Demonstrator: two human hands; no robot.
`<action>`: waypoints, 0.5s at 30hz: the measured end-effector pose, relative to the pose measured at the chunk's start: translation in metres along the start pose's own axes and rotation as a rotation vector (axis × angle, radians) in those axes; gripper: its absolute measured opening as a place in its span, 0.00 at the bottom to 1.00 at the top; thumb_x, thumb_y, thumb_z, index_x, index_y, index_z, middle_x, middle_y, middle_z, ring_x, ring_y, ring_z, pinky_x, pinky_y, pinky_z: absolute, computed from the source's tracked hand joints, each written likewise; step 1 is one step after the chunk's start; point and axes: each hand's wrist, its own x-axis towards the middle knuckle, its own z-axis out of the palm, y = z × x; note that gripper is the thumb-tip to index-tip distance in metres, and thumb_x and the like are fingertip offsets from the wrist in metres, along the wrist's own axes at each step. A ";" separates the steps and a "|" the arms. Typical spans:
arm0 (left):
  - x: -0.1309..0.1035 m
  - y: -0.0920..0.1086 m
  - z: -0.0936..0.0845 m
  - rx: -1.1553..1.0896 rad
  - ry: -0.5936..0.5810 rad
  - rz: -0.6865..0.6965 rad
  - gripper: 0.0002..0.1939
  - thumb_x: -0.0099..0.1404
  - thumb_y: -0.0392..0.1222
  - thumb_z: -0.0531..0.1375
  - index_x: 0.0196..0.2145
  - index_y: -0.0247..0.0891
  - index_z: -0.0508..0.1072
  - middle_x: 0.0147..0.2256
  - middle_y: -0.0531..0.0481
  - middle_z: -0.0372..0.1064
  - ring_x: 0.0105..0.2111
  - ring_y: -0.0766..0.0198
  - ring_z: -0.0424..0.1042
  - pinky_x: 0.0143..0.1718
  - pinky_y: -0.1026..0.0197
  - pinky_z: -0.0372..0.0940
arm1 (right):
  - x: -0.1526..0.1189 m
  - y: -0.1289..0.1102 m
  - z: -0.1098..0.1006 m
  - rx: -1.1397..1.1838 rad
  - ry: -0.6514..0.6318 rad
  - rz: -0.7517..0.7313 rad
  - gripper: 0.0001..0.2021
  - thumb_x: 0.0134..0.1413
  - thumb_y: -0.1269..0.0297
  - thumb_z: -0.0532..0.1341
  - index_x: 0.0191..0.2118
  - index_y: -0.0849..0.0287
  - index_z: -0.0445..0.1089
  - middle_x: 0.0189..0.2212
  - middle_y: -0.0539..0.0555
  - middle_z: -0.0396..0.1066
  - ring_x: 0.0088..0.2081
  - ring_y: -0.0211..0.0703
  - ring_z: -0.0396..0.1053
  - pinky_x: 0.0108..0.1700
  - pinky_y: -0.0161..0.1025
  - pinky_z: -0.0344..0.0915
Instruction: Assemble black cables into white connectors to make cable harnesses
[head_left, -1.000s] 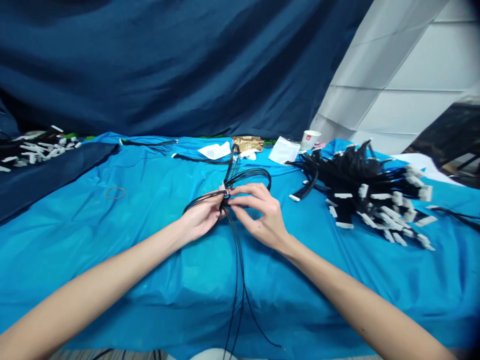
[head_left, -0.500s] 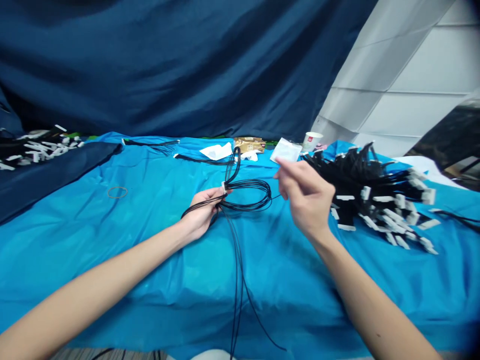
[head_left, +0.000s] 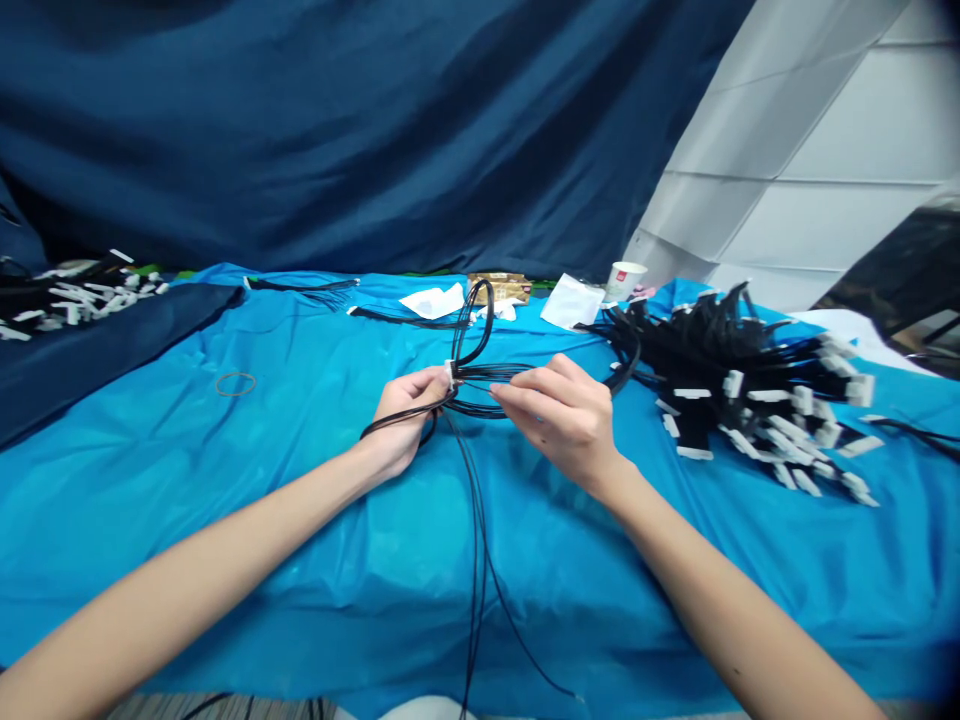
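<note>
My left hand [head_left: 405, 415] is closed on a white connector [head_left: 450, 375] of a black wire harness [head_left: 474, 355]. Thin wires loop upward and to the right from that connector, and a few hang down over the front of the cloth. To the right, my right hand [head_left: 566, 415] is closed in a pinch, its fingertips at a single thin black wire just beside the looped bundle. The right fingers hide the far end of the loop. Some wires also lie across my left wrist.
A heap of black cables with white connectors [head_left: 780, 420] lies at right, another pile [head_left: 97, 300] at far left. A paper cup [head_left: 625, 281], white packet [head_left: 572, 302] and gold packet [head_left: 496, 288] stand along the back. A rubber band [head_left: 235, 384] rests on the blue cloth [head_left: 300, 560].
My right hand has moved left toward the connector, its fingertips now at the looped wires. The upright loop has shifted slightly; my left hand stays nearly in place.
</note>
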 end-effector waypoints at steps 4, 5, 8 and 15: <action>0.000 0.001 0.001 0.008 0.017 0.006 0.15 0.51 0.50 0.62 0.27 0.33 0.72 0.24 0.53 0.62 0.23 0.71 0.53 0.24 0.67 0.49 | -0.001 -0.001 0.001 -0.022 -0.012 0.008 0.05 0.50 0.72 0.60 0.33 0.56 0.71 0.26 0.49 0.71 0.26 0.35 0.56 0.27 0.33 0.56; 0.000 0.002 0.001 0.014 0.021 0.005 0.15 0.50 0.50 0.62 0.26 0.33 0.72 0.24 0.53 0.62 0.23 0.71 0.53 0.24 0.67 0.49 | -0.001 -0.001 0.001 -0.027 -0.012 0.007 0.05 0.50 0.72 0.60 0.33 0.56 0.71 0.26 0.49 0.71 0.26 0.35 0.56 0.27 0.33 0.56; -0.001 0.003 0.001 0.039 0.036 0.013 0.15 0.49 0.49 0.63 0.26 0.33 0.73 0.24 0.52 0.63 0.24 0.71 0.55 0.25 0.67 0.50 | -0.001 -0.001 0.001 -0.037 -0.014 -0.001 0.05 0.50 0.72 0.60 0.32 0.57 0.71 0.26 0.48 0.71 0.26 0.35 0.55 0.27 0.33 0.55; 0.000 0.003 0.002 0.061 0.045 0.027 0.14 0.47 0.49 0.64 0.25 0.33 0.74 0.28 0.49 0.67 0.29 0.66 0.61 0.29 0.66 0.53 | -0.002 -0.002 0.002 -0.055 -0.036 0.012 0.04 0.51 0.71 0.59 0.32 0.56 0.70 0.26 0.49 0.71 0.26 0.35 0.56 0.27 0.33 0.55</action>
